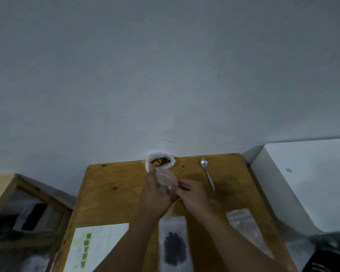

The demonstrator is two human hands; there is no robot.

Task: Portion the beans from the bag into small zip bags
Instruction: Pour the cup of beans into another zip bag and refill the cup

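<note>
I'm watching the left hand point(155, 195) clasping a zip bag point(166, 178), the right hand point(192, 195) pinching its mouth — beans point(160, 160) risk spilling if it's slipping.

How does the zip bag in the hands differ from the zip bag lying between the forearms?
The held zip bag is raised, gripped by the left hand and right hand; the lying zip bag rests flat. The held one gapes open and looks empty; the lying one holds dark beans. Both are small and clear.

Left hand point(155, 193), right hand point(192, 195) and forearms point(220, 230) bare — dark, white-striped garment point(328, 261) below
</note>
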